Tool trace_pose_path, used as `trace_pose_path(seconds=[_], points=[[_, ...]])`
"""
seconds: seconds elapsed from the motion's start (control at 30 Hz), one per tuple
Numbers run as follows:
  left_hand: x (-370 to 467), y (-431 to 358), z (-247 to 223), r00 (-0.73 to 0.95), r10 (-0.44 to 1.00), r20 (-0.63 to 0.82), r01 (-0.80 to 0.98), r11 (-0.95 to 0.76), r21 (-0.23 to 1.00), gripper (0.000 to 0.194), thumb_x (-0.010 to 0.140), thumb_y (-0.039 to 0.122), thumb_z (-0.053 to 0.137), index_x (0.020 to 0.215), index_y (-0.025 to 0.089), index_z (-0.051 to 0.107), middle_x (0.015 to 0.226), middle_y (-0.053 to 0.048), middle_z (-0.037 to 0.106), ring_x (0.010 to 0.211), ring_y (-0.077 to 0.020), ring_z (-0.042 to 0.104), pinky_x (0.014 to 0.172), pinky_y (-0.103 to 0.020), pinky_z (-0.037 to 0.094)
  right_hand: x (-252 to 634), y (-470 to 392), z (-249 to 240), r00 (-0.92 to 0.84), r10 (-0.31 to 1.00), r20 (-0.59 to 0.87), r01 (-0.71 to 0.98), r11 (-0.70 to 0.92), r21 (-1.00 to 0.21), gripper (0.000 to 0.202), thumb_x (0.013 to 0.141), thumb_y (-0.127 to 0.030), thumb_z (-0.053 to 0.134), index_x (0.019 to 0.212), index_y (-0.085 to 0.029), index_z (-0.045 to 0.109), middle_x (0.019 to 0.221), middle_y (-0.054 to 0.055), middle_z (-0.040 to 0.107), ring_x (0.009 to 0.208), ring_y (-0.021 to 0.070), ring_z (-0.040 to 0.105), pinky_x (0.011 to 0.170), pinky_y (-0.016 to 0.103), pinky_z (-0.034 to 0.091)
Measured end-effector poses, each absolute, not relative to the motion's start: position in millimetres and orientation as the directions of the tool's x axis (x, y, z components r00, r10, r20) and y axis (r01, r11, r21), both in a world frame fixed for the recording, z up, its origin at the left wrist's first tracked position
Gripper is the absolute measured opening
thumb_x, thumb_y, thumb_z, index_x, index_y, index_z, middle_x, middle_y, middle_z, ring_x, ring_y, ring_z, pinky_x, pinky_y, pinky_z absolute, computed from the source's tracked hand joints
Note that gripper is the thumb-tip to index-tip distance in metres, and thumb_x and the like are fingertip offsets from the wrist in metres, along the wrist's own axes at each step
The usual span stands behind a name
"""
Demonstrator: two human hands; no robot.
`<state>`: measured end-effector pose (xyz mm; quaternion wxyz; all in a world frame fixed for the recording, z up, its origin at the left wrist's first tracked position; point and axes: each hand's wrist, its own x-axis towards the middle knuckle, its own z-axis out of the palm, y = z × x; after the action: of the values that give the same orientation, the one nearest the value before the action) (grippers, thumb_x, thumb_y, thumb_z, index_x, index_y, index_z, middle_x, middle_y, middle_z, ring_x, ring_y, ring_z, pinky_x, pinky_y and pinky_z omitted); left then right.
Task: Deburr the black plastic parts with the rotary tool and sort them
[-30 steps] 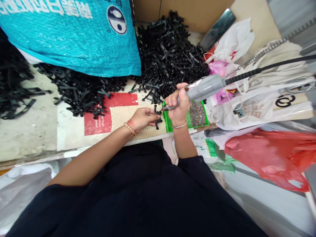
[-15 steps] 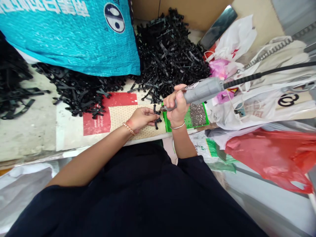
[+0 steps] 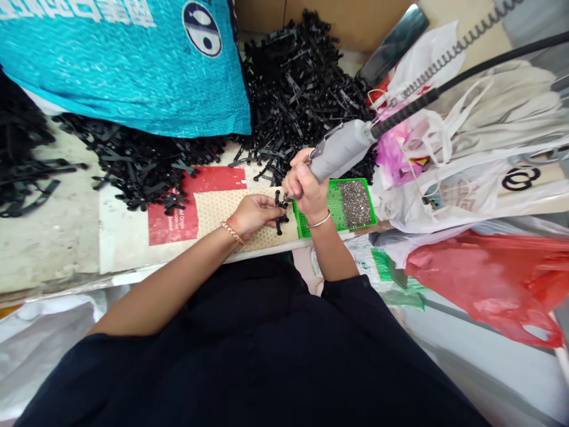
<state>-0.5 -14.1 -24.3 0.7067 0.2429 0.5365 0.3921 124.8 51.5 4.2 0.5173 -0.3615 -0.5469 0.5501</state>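
Observation:
My left hand [image 3: 258,214] pinches a small black plastic part [image 3: 280,220] against the honeycomb-patterned mat [image 3: 217,207]. Wrapped in the fingers of my right hand [image 3: 307,188] is a grey electric screwdriver [image 3: 340,151], tilted with its cable end up to the right. Its tip comes down at the black part; whether the two touch is hard to make out. Just right of the hands lies a green perforated tray [image 3: 335,204], with many small metal screws [image 3: 357,203] heaped in its right side.
Behind the hands rises a big pile of black plastic parts [image 3: 302,89]; another pile [image 3: 133,160] lies left, partly under a blue woven sack [image 3: 128,71]. A coiled cord [image 3: 457,53] hangs at upper right. Plastic bags crowd the right, including a red one [image 3: 489,279].
The screwdriver has swung more upright, its rear end moving left and up, with the cable and coiled cord rising. My left hand keeps its hold on the black part with little movement.

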Motion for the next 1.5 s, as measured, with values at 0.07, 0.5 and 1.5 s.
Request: trace_pose_path(seconds=[0.07, 0.5, 1.5], points=[[0.0, -14.1, -23.3, 0.104, 0.814, -0.572, -0.294, 0.575, 0.764, 0.032, 0.061, 0.013, 0.102, 0.071, 0.012, 0.071, 0.068, -0.003, 0.072, 0.060, -0.0128, 0.068, 0.059, -0.025, 0.059, 122.6, 52.6, 4.7, -0.233, 0.958, 0.166, -0.199, 0.121, -0.973, 0.063, 0.076, -0.086, 0.073, 0.089, -0.029, 0.052, 0.050, -0.014, 0.032, 0.039, 0.0085, 0.039, 0.044, 0.028, 0.045], [-1.0, -12.9, -20.7, 0.119, 0.809, -0.575, -0.328, 0.579, 0.746, 0.029, 0.070, 0.013, 0.099, 0.076, 0.011, 0.071, 0.079, -0.006, 0.077, 0.069, -0.0146, 0.074, 0.066, -0.026, 0.063, 197.2, 44.0, 19.9, 0.303, 0.903, 0.303, -0.108, 0.349, -0.931, 0.043, 0.087, -0.067, 0.074, 0.099, -0.031, 0.054, 0.053, -0.013, 0.032, 0.043, 0.0105, 0.036, 0.048, 0.026, 0.039], [-0.6, -15.0, -15.8, 0.093, 0.816, -0.570, -0.307, 0.568, 0.763, 0.028, 0.068, 0.013, 0.097, 0.076, 0.011, 0.070, 0.079, -0.005, 0.077, 0.066, -0.0133, 0.074, 0.060, -0.021, 0.063, 226.1, 42.5, -17.4, 0.279, 0.929, 0.242, -0.169, 0.295, -0.940, 0.043, 0.079, -0.059, 0.083, 0.096, -0.027, 0.060, 0.052, -0.015, 0.039, 0.041, 0.0078, 0.038, 0.043, 0.024, 0.039]])
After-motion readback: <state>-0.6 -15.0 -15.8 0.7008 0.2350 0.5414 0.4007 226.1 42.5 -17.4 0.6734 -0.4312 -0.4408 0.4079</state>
